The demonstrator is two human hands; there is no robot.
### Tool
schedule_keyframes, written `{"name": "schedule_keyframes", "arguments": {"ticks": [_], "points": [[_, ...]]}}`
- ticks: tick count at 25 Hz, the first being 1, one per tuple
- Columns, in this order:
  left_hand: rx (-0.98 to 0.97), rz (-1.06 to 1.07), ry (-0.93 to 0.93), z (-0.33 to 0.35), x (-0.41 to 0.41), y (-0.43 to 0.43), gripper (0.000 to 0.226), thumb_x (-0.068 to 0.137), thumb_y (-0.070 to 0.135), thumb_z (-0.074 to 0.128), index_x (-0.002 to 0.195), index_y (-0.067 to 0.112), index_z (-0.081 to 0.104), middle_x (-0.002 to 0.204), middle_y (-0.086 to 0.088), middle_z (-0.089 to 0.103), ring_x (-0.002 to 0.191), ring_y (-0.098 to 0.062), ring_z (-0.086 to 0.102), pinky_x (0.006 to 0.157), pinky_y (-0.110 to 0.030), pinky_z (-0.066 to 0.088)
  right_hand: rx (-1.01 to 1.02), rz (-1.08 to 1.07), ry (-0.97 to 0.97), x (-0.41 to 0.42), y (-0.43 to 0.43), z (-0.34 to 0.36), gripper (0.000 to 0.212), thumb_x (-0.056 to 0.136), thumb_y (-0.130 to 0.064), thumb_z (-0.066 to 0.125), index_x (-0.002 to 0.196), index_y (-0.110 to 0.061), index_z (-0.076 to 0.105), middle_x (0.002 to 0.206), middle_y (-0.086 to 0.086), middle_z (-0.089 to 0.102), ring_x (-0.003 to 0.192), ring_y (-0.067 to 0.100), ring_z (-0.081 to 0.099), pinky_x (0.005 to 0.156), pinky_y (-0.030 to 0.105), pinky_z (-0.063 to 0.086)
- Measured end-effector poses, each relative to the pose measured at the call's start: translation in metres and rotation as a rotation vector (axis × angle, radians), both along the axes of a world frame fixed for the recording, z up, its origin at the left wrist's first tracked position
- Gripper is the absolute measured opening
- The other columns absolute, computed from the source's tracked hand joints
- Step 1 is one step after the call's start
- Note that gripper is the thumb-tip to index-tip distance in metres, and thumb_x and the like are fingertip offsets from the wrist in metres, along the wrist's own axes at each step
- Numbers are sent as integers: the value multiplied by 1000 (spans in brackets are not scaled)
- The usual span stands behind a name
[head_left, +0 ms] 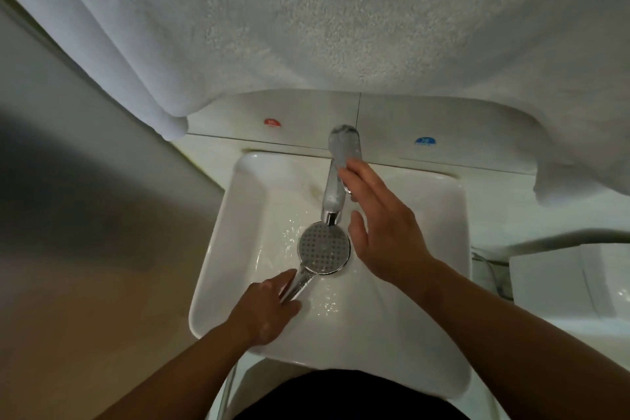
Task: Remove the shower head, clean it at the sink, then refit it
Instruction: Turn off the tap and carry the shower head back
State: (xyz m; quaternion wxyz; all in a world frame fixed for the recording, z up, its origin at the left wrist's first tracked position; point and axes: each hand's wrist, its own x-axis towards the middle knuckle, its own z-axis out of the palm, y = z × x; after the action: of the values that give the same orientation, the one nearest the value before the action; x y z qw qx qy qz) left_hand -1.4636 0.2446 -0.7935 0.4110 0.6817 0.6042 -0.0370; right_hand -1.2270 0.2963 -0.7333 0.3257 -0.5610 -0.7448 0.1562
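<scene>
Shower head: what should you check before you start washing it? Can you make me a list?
1. Shower head is over the sink: ok.
2. Left hand grips its handle: ok.
3. Its nozzle face points up, just below the faucet spout: ok.
4. Right hand touches the faucet lever with straight fingers: ok.
5. Water is running: cannot tell; the basin is wet.
6. White towel hangs above, away from the wet basin: ok.
</scene>
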Motion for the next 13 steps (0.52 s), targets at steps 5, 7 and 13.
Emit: {"name": "schedule_keyframes", "arguments": {"ticks": [5, 7, 13], "points": [[25, 18, -54, -1, 3, 1, 49, 92, 38, 63, 139, 37, 51, 104, 7, 72, 78, -13, 65, 68, -17, 44, -283, -243, 210, 7, -44, -24, 75, 87, -10, 71, 152, -25, 35, 155, -4, 40, 106, 2, 62, 79, 15, 55], [9, -10, -85, -4, 6, 2, 46, 92, 41, 62, 136, 36, 51, 98, 11, 68, 74, -11, 62, 66, -17, 43, -643, -422, 313, 7, -78, -50, 53, 90, -17, 71, 140, -18, 54, 130, -2, 65, 91, 5, 67, 79, 28, 59], [-28, -195, -275, -7, 34, 11, 26, 88, 41, 68, 96, 30, 46, 74, 8, 64, 51, -3, 58, 50, -19, 45, -1102, -516, 1129, -35, -102, -45, 25, 93, -23, 69, 117, -15, 69, 109, 8, 75, 93, 21, 72, 80, 38, 61]]}}
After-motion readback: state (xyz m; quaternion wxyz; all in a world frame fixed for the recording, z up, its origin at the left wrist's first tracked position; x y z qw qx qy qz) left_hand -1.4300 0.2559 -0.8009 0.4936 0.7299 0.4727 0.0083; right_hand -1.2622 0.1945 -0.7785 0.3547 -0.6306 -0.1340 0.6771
